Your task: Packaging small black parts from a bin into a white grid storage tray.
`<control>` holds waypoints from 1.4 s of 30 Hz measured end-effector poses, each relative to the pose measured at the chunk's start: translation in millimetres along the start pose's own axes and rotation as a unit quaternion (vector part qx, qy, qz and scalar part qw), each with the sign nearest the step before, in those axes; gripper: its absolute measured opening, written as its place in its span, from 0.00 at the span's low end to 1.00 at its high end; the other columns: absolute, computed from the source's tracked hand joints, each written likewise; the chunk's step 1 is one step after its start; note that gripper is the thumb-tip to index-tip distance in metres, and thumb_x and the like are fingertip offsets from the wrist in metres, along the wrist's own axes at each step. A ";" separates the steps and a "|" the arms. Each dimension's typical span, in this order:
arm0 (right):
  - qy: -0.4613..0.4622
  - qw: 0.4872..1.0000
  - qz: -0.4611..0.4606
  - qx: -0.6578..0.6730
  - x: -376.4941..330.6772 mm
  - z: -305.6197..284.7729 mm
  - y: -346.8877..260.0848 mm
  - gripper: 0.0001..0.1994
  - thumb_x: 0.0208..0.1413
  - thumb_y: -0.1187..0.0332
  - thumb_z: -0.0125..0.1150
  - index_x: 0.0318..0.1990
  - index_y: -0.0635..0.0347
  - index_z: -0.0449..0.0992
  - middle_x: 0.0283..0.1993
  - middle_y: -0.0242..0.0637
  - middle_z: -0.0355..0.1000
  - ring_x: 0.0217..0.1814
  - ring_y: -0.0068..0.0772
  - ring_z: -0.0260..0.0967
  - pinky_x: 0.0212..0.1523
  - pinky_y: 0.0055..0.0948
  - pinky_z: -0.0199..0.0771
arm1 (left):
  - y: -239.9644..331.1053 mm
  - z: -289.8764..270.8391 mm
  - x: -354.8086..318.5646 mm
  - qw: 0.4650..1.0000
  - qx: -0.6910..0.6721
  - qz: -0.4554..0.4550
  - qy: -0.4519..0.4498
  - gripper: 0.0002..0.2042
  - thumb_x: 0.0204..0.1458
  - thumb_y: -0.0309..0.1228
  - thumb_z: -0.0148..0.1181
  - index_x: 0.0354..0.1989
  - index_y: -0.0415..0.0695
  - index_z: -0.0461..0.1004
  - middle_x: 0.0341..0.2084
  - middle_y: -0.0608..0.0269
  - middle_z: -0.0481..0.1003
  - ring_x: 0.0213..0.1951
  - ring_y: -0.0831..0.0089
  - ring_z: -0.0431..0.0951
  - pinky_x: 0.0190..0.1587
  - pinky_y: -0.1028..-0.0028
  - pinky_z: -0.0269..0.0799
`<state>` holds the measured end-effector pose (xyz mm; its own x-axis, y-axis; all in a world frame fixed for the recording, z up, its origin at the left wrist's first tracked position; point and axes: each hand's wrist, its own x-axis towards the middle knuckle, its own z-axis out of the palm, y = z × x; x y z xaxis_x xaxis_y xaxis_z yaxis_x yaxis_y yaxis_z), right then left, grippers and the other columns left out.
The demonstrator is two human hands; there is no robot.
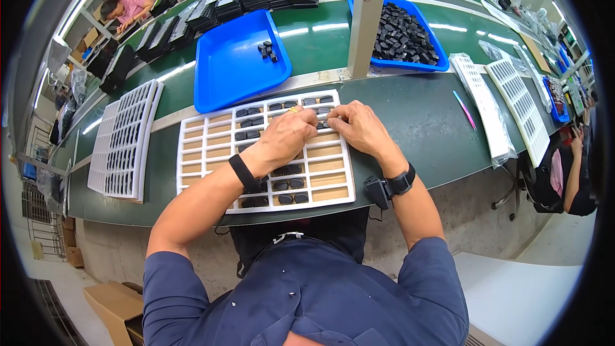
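In front of me a white foam tray (350, 182) with a grid of cells lies on the green table. Small black rounded parts (248, 123) fill some cells in pairs, while other cells show a bare tan bottom. My left hand (287, 133) reaches over the tray's middle, its fingers curled down at the far right cells; what they pinch is hidden. Beside it, my right hand (359, 127) bends over the tray's right edge, thumb and fingertips drawn together by black parts in a cell. Its grip is too small to make out.
Beyond the tray sits a blue bin (240, 51) with a few black pieces. Right of the grey post (367, 19), another holds a heap of black pieces (403, 35). White grid trays (118, 144) stand at left. A pink-and-blue pen-like tool (464, 110) lies right. Two people work nearby.
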<state>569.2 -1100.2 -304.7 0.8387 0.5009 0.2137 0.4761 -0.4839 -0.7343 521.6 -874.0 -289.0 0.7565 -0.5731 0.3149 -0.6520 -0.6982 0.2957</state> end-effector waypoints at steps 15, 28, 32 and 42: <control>0.001 0.999 -0.044 -0.023 83.8 -13.9 -46.3 0.12 0.59 0.63 0.66 0.38 0.66 0.84 0.30 0.45 0.82 0.31 0.45 0.80 0.35 0.40 0.77 | -70.0 -139.3 3.2 0.981 -0.014 -0.189 0.030 0.06 0.58 0.29 0.67 0.34 0.38 0.83 0.32 0.54 0.82 0.34 0.63 0.83 0.40 0.65 0.78; 0.022 0.872 -0.157 -0.464 241.8 110.4 -32.3 0.07 0.58 0.66 0.62 0.32 0.49 0.86 0.33 0.38 0.83 0.46 0.40 0.80 0.48 0.41 0.69 | -248.3 -30.4 77.5 0.945 0.051 -0.322 0.003 0.12 0.56 0.35 0.62 0.42 0.41 0.86 0.43 0.40 0.83 0.48 0.44 0.83 0.53 0.54 0.80; 0.004 0.887 -0.125 -0.444 243.2 107.6 -34.5 0.06 0.57 0.66 0.62 0.34 0.48 0.86 0.35 0.36 0.84 0.49 0.38 0.80 0.50 0.39 0.67 | -257.8 -35.9 86.7 0.950 0.007 -0.303 0.069 0.13 0.57 0.35 0.61 0.44 0.43 0.86 0.44 0.40 0.83 0.50 0.44 0.83 0.54 0.54 0.79; 0.021 0.931 -0.181 -0.317 211.7 74.2 -32.7 0.05 0.55 0.68 0.66 0.30 0.56 0.83 0.33 0.44 0.82 0.41 0.45 0.82 0.42 0.48 0.75 | -228.8 -41.9 80.6 0.963 0.019 -0.256 0.077 0.10 0.52 0.29 0.65 0.41 0.42 0.86 0.42 0.44 0.83 0.44 0.47 0.84 0.49 0.58 0.80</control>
<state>711.5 -925.0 -283.3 0.5971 0.6905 0.4084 0.7781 -0.6223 -0.0855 729.7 -742.4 -293.5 0.9598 -0.0810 0.2687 -0.1912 -0.8896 0.4148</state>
